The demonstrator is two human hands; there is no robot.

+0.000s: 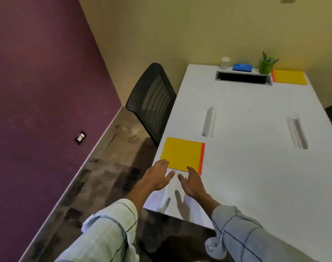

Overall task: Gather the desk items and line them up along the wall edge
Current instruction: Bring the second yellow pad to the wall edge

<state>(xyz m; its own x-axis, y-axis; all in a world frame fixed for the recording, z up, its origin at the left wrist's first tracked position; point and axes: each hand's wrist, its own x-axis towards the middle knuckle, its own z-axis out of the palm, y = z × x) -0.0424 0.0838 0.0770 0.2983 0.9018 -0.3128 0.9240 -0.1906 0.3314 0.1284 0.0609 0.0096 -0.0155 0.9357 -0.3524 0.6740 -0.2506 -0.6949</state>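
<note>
Your left hand [158, 175] and right hand [192, 183] are both spread open and empty at the near edge of the near folder [182, 155], fingertips touching it, on the table [246, 167]. The far folder [289, 76], cup [225, 62], blue box [242, 67] and pen holder [266, 66] line the far wall edge

White tabletop [246, 167], cable slot [243, 77] at far end. Behind slot: white cup [225, 63], blue eraser [242, 67], green pen holder [266, 66]. Right of slot: yellow folder [290, 77]. Well nearer than slot, left edge: second yellow folder [182, 154].

Purple wall [38, 82], mesh chair [152, 101]
</note>
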